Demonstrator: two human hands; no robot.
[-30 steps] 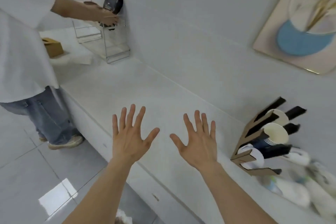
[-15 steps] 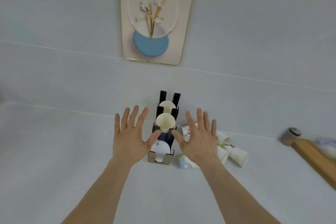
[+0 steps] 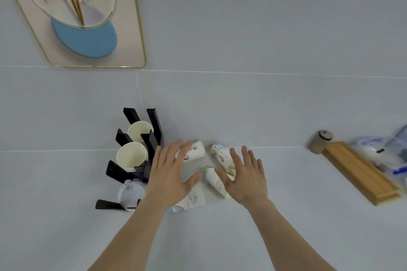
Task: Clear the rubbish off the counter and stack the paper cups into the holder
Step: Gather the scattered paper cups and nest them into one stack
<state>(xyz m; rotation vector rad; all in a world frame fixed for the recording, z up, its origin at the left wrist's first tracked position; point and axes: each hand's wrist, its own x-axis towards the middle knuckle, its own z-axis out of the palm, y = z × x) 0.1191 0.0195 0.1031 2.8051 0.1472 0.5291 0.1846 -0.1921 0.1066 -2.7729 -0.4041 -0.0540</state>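
Note:
A black slotted cup holder stands on the white counter against the wall, with cream paper cups in its upper slots and a white cup low in front. Right of it lie several printed paper cups on their sides: one at the back, one further right, one in the middle, one nearest me. My left hand hovers with fingers spread over the left cups. My right hand is spread over the right ones. Neither holds anything.
A wooden tray lies at the right with a small brown roll at its far end and blurred plastic wrapping beside it. A framed picture hangs on the wall above the holder.
The view swung right from another person at the far counter to the holder and loose cups. Both spread hands now hover over the lying cups, right of the holder.

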